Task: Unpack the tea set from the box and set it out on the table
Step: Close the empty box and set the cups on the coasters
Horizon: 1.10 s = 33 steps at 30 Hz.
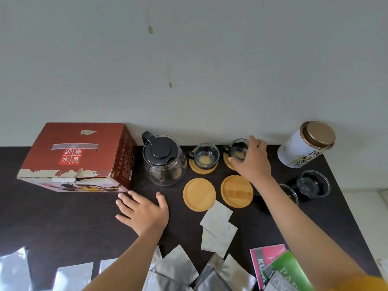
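Observation:
A red cardboard box (77, 156) stands closed at the back left of the dark table (63, 217). Beside it is a glass teapot (163, 162) with a black lid. A glass cup (206, 155) sits on a wooden coaster (197, 169). My right hand (252, 162) grips a second glass cup (239, 149) on another coaster (227, 162) at the back. Two bare wooden coasters (199, 194) (237, 191) lie in front. Two more glass cups (313, 183) (290, 193) stand to the right, one partly hidden by my forearm. My left hand (142, 211) rests flat on the table.
A white tea canister (306, 143) with a bronze lid stands at the back right against the wall. Silver foil sachets (216, 223) and coloured packets (273, 263) lie along the near edge. The table ends at the right near the cups.

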### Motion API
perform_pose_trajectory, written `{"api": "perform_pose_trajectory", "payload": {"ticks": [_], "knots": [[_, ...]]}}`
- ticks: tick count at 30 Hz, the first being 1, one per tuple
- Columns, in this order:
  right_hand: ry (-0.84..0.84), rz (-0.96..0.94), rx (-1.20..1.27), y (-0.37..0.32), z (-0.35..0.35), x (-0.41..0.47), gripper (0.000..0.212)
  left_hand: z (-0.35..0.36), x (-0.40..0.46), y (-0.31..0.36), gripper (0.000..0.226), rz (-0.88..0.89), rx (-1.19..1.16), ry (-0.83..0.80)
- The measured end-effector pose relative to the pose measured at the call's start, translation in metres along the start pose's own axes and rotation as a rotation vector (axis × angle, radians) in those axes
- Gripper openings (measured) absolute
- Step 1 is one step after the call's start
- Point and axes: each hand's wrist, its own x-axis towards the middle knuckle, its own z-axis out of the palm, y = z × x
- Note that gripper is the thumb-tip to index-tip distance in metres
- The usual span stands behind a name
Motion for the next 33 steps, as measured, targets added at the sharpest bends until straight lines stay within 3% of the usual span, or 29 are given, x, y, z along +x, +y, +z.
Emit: {"api": "perform_pose_trajectory", "payload": {"ticks": [6, 12, 16, 19, 21, 28, 33], "knots": [[0.189, -0.012, 0.088, 0.021, -0.007, -0.072, 0.079, -0.001, 0.001, 0.000, 0.086, -0.011, 0.008, -0.002], [0.453, 0.252, 0.236, 0.064, -0.006, -0.122, 0.086, -0.001, 0.001, 0.000, 0.085, -0.010, -0.005, 0.001], [0.418, 0.418, 0.500, 0.086, 0.004, -0.132, 0.099, -0.001, 0.001, 0.000, 0.085, -0.018, -0.012, 0.011], [0.375, 0.452, 0.676, 0.096, 0.016, -0.131, 0.089, -0.002, 0.000, 0.002, 0.084, -0.021, -0.017, 0.013], [0.352, 0.483, 0.733, 0.096, 0.019, -0.129, 0.096, -0.001, 0.000, 0.002, 0.084, -0.023, -0.019, 0.020], [0.536, 0.491, 0.789, 0.083, 0.023, -0.128, 0.075, 0.002, 0.001, 0.001, 0.083, -0.024, -0.017, 0.032], [0.552, 0.348, 0.799, 0.047, 0.033, -0.131, 0.073, 0.002, 0.001, 0.000, 0.083, -0.020, -0.014, 0.036]]}}
